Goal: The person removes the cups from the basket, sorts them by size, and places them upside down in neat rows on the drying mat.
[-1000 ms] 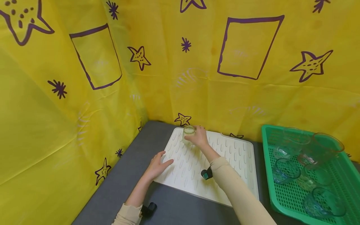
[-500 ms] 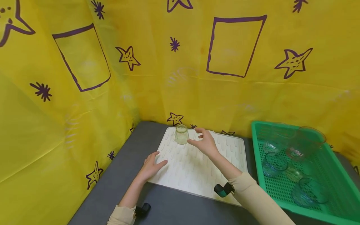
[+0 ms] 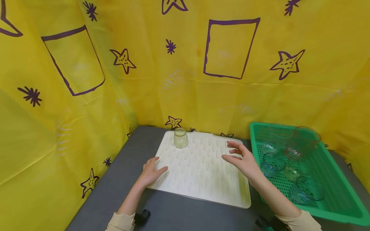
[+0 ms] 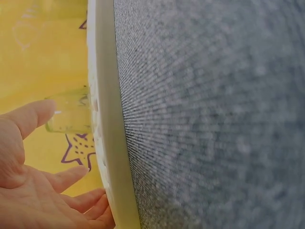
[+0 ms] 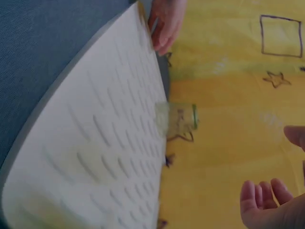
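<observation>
A pale yellow-green drinking glass [image 3: 180, 138] stands upside down at the back left of the white ribbed drying mat [image 3: 199, 170]. My left hand [image 3: 151, 172] rests at the mat's left edge with fingers and thumb spread, holding nothing; the left wrist view shows its fingertips [image 4: 97, 205] right at the rim of the mat. Over the right part of the mat is my right hand [image 3: 242, 160], fingers relaxed and apart, gripping nothing. In the right wrist view the glass [image 5: 176, 119] sits well away from that hand [image 5: 267, 205].
A green perforated basket [image 3: 341, 199] stands to the right of the mat, holding several clear, blue, pinkish and greenish glasses, among them a blue glass [image 3: 307, 191]. Yellow cloth [image 3: 138, 96] with purple drawings hangs behind and to the left. The table [image 3: 115, 192] is dark grey.
My right hand has let go of the glass and moved right, away from it toward the basket. The left hand stays by the mat's edge. The head view has turned right.
</observation>
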